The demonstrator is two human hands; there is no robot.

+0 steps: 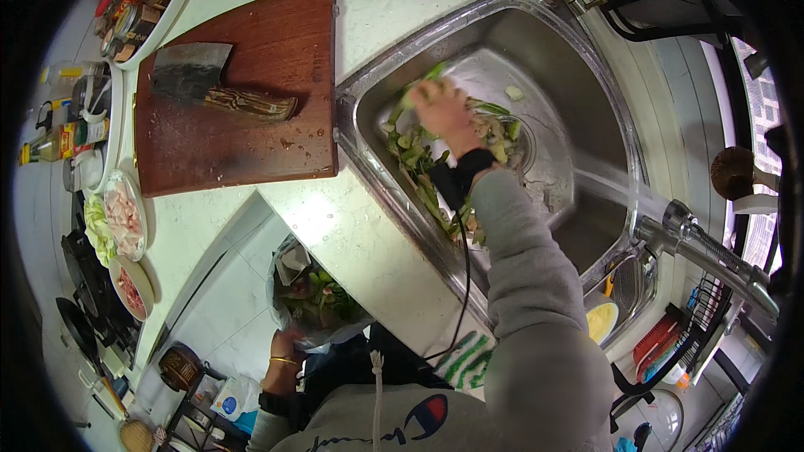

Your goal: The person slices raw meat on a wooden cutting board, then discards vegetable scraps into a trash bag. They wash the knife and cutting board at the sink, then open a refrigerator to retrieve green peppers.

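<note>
My right hand (443,114), blurred, reaches down into a stainless steel sink (559,63). Its fingers are over green vegetable scraps (418,166) along the sink's near left side; whether they grip any is hidden. More peelings lie around the drain (527,144), and one pale piece (514,93) sits apart on the sink floor. Below the counter edge, my left hand (287,346) holds the rim of a bag-lined bin (271,292). Leafy waste (320,295) and a crumpled pale scrap (293,263) are inside it.
Water runs from the faucet (678,226) into the sink. A cleaver (195,75) lies on a wooden cutting board (270,150) left of the sink. Plates of sliced meat (124,216) and a bowl of minced meat (129,289) stand farther left. A black cable (466,289) trails from my right wrist.
</note>
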